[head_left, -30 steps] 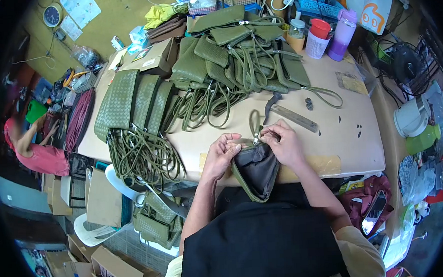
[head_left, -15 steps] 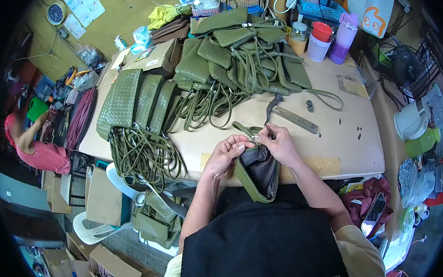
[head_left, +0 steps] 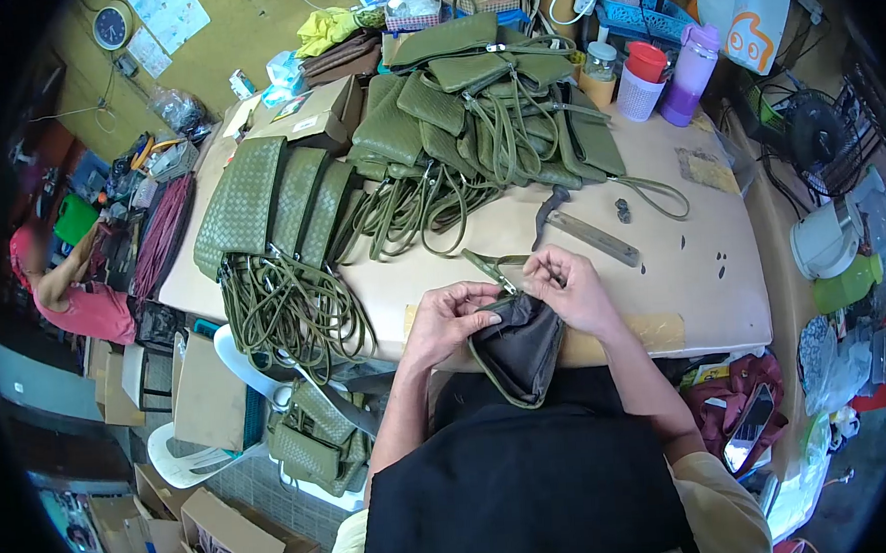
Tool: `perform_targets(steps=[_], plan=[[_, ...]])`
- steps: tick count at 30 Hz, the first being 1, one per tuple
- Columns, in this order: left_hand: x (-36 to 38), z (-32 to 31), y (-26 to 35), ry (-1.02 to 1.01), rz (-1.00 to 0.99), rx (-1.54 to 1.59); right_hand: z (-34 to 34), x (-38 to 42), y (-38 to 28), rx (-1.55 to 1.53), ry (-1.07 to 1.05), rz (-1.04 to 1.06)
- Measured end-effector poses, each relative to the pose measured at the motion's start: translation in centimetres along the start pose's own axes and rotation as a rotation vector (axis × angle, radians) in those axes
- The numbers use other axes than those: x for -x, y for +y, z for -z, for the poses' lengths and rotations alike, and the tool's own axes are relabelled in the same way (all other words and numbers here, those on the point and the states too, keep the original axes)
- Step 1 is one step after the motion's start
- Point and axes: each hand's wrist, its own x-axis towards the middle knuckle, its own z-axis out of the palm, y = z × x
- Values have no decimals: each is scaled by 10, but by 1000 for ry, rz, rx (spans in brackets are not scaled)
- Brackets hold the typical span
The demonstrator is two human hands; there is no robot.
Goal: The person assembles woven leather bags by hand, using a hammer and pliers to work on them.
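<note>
An olive-green pouch is held at the table's front edge, its mouth spread so that the dark lining shows. My left hand is closed on its left rim, thumb and fingers pinching near the metal clasp. Beyond the rim, a short green wrist strap loops away over the table. My right hand is closed at the opposite side, its thumb and forefinger pinched at the strap's end; the exact grip is partly hidden. A hammer lies just past my right hand.
Woven green pouches with bundled straps cover the table's left, and a larger pile of pouches the back. A purple bottle and red-lidded cup stand back right. A person in pink is at far left.
My right hand has risen slightly and shifted right from the clasp. The strap's loop has flattened toward it, and the pouch rim has tilted a little. My left hand stays on the rim.
</note>
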Motion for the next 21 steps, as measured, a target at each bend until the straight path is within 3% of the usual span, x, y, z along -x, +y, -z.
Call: perform_targets(steps=[4, 7, 9, 10, 14, 16, 17, 21], plan=[[-6, -4, -9, -23, -153, -204, 0, 4, 18, 194, -75, -76], [-10, -10, -17, 107, -501, -424, -8, 11, 14, 32, 35, 63], [-9, -13, -16, 156, -559, -466, -10, 22, -3, 320, 146, 174], [-8, -15, -16, 204, -614, -507, -11, 28, -10, 320, 145, 174], [-18, -10, -46, 213, -542, -214, -15, 40, -24, 608, -3, 15], [-20, -6, -52, 119, -172, 235, -18, 39, -20, 540, 74, 66], [-21, -6, -56, 58, -199, 338, -17, 38, -18, 540, 74, 65], [-2, 8, -27, -142, -252, 201, -13, 30, -14, 543, 53, 72]])
